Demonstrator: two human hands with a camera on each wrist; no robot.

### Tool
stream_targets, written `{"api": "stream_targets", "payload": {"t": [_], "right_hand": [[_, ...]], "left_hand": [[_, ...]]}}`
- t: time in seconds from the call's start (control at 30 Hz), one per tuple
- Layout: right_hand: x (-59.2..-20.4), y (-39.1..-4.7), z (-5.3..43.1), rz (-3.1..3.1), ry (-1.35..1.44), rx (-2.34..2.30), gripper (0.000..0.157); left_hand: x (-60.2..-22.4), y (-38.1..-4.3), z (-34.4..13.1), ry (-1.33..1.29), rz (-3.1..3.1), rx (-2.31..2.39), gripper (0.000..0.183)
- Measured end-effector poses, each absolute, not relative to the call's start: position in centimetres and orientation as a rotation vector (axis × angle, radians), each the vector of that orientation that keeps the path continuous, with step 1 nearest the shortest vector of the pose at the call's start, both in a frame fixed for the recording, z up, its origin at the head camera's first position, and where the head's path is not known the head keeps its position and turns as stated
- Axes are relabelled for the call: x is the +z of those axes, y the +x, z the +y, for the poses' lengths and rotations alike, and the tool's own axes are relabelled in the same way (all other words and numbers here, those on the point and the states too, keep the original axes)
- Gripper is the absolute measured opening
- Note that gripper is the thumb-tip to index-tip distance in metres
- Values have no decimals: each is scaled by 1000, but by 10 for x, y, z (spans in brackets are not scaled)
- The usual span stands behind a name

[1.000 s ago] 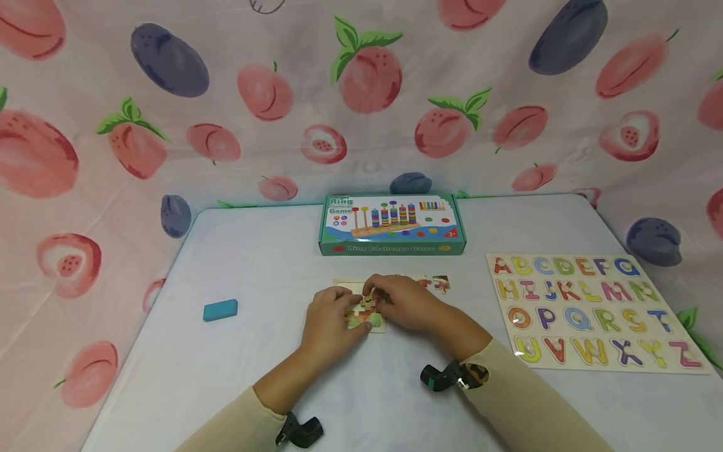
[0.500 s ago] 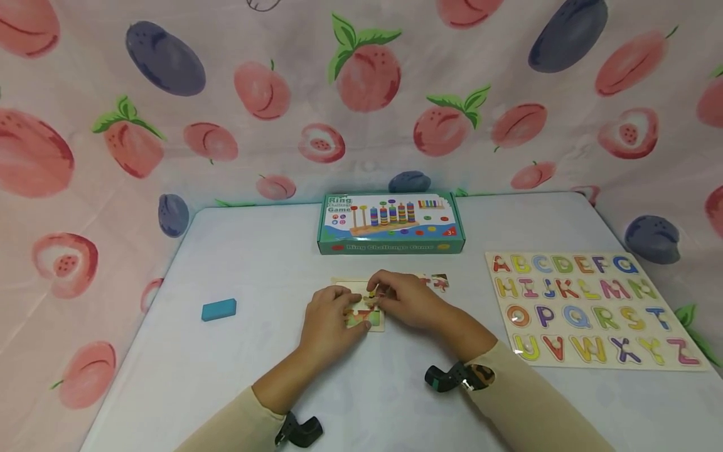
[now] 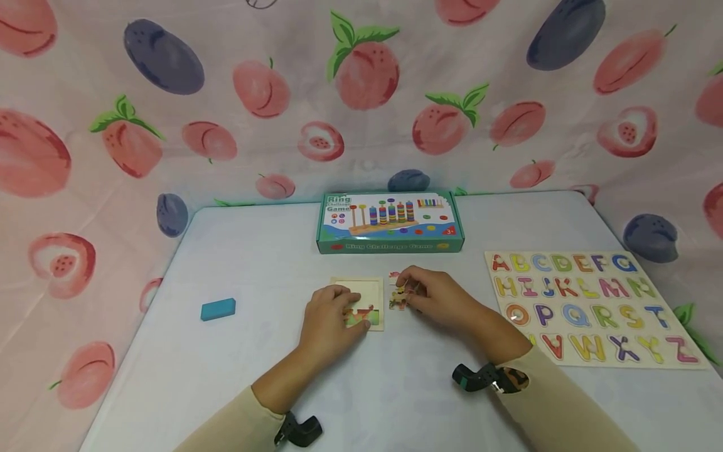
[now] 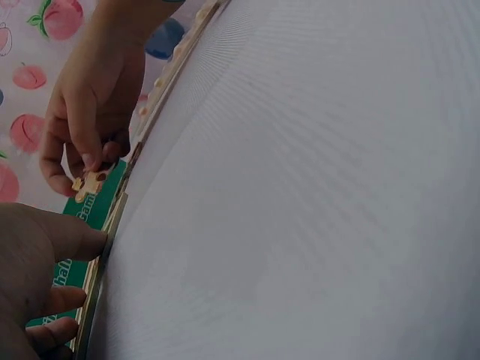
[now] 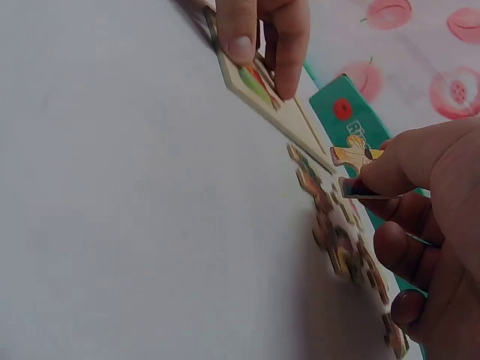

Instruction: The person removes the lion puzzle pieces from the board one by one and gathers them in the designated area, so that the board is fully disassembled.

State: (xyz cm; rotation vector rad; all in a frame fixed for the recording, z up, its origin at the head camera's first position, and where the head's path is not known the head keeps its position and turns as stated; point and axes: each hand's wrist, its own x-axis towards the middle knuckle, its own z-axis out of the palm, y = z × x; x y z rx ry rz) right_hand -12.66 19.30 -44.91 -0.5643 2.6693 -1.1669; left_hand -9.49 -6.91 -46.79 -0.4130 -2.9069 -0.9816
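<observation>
My left hand (image 3: 330, 320) rests on a small wooden puzzle tray (image 3: 369, 287), thumb at its near side and fingers over its left part. Green and red puzzle pieces (image 3: 367, 314) lie along the tray's near part; the bare board shows behind them. Just right of the tray, my right hand (image 3: 443, 298) pinches a yellow jigsaw piece (image 5: 351, 154) between thumb and fingers, held above the table. A dark red piece (image 5: 352, 187) shows beside the thumb; whether it is also held is unclear. Loose jigsaw pieces (image 5: 334, 240) lie under and beside this hand, partly hidden in the head view.
A green Ring Challenge Game box (image 3: 390, 224) stands behind the tray. To the right lies an alphabet board (image 3: 593, 301), partly covered by my right sleeve. A blue block (image 3: 218, 309) sits on the left of the white table (image 3: 254, 251).
My right hand has moved right, off the tray, taking a puzzle piece with it. More of the bare board now shows. My left hand has stayed in place.
</observation>
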Motion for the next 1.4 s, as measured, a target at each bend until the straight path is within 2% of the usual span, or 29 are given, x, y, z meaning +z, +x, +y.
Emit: {"api": "stream_targets", "payload": {"t": [0.83,1.4], "right_hand": [[-449,-110,247,2719,-416,-1016,20],[-452,-106,255,2858,-454,-876,24]], "left_hand": [[-468,-94,-70,-424,-2940,-973,51],[-468,-94,-70,-439,-2935,-981,51]]}}
